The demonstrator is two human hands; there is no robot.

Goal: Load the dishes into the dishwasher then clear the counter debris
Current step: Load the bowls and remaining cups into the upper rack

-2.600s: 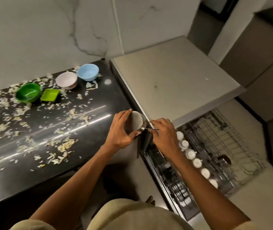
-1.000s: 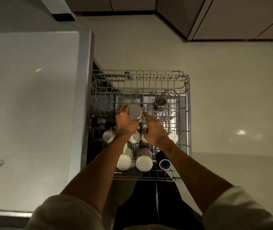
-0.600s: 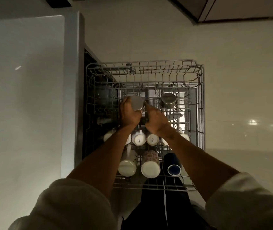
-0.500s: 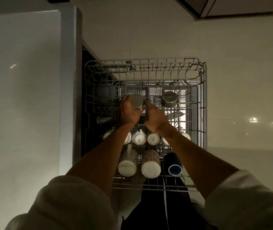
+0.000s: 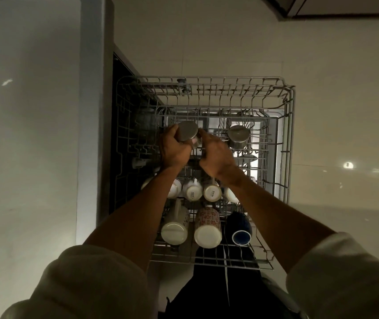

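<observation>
Cup, base up, gripped in my left hand over the rack; right hand pinches its side.

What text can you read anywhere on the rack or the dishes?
Small dark print on the base of one white cup: too small and blurred to read.
The same kind of print on the white cup beside it: also unreadable.
Nothing else in view carries text.

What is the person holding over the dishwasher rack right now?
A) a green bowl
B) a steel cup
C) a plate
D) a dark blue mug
B: both hands, left hand and right hand, grip a steel cup above the rack; the dark blue mug sits loaded nearer the person.
</observation>
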